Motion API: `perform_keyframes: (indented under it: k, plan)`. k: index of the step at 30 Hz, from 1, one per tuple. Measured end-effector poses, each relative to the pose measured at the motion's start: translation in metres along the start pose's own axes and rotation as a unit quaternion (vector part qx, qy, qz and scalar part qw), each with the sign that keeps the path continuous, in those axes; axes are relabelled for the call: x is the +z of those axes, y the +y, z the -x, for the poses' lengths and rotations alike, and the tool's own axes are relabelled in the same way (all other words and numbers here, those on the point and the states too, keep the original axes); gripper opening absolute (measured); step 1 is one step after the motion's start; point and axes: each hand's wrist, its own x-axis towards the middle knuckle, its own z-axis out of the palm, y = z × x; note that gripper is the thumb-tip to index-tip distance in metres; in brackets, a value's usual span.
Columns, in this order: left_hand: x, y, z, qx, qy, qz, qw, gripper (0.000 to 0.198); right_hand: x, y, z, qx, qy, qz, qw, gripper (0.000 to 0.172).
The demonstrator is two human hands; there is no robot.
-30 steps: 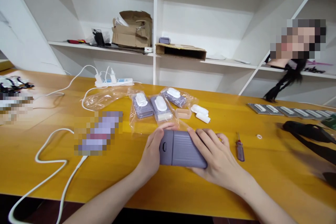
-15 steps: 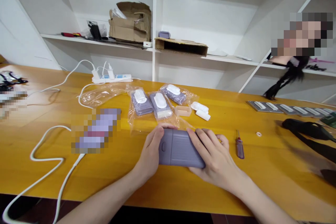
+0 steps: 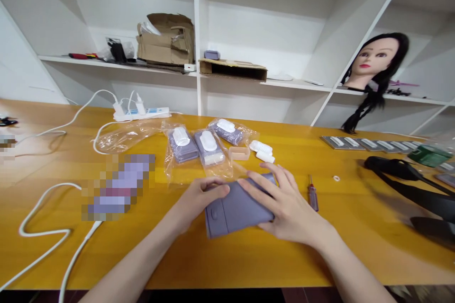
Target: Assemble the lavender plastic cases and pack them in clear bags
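While your forearms reached over the near edge of the table (image 3: 159, 260), your left hand (image 3: 195, 201) gripped the left end of a purple case (image 3: 237, 213), thumb on its upper face. Your right hand (image 3: 284, 206) gripped the other end, fingers spread across the top. Case sat askew between your hands, right end farther from you, oval button (image 3: 213, 212) at left; could not tell if it touched the table. Right of it lay a screwdriver (image 3: 313, 198), then a small ring (image 3: 336, 178); left, a pixelated device (image 3: 124, 182). Beyond were three bagged cases (image 3: 185, 151), a peach tray (image 3: 239, 154) just beside, loose white parts (image 3: 265, 156) near it. Farther back stood a power strip (image 3: 142, 114); on the shelf (image 3: 298, 86), a torn cardboard box (image 3: 164, 47) and a mannequin head (image 3: 375, 59).
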Motion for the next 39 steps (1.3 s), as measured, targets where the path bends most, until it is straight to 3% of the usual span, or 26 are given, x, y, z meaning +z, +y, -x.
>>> perform_keyframes:
  k: [4, 7, 10, 12, 14, 16, 19, 24, 30, 35, 39]
  plan:
    - [-0.002, 0.000, 0.000, -0.053, -0.209, -0.006, 0.976, 0.030, -0.001, -0.003, -0.001, -0.024, -0.094, -0.158, 0.983, 0.084]
    - [0.006, -0.009, -0.001, -0.075, -0.258, 0.012, 0.963, 0.049, -0.001, -0.006, -0.005, -0.043, -0.149, -0.237, 0.959, 0.087]
    - [0.011, -0.019, -0.004, -0.135, -0.265, 0.025, 0.954, 0.047, -0.007, 0.001, -0.008, -0.047, -0.165, -0.327, 0.930, 0.081]
    - [0.012, -0.023, -0.006, -0.165, -0.268, 0.027, 0.949, 0.044, -0.012, 0.013, -0.009, -0.003, -0.105, -0.391, 0.915, 0.065]
    - [0.010, -0.026, -0.007, -0.177, -0.270, 0.023, 0.946, 0.041, -0.014, 0.027, -0.012, 0.112, 0.000, -0.406, 0.907, 0.044]
    - [0.009, -0.027, -0.008, -0.180, -0.273, 0.018, 0.945, 0.042, -0.012, 0.043, -0.016, 0.248, 0.047, -0.334, 0.908, 0.035]
    - [0.009, -0.029, -0.008, -0.189, -0.273, 0.017, 0.943, 0.044, 0.000, 0.067, -0.026, 0.353, -0.027, -0.154, 0.922, 0.030]
    - [0.010, -0.030, -0.007, -0.191, -0.275, 0.029, 0.942, 0.043, 0.035, 0.091, -0.038, 0.402, -0.069, -0.021, 0.913, 0.030]
    - [0.011, -0.021, -0.002, -0.140, -0.287, 0.029, 0.947, 0.050, 0.063, 0.089, -0.038, 0.394, -0.113, 0.040, 0.911, 0.028]
    - [0.010, -0.009, 0.006, -0.011, -0.230, 0.057, 0.971, 0.057, 0.056, 0.088, -0.033, 0.387, -0.120, 0.008, 0.914, 0.039]
    - [0.008, -0.009, 0.011, 0.127, -0.137, 0.001, 0.982, 0.055, 0.028, 0.086, -0.028, 0.338, -0.119, -0.083, 0.930, 0.049]
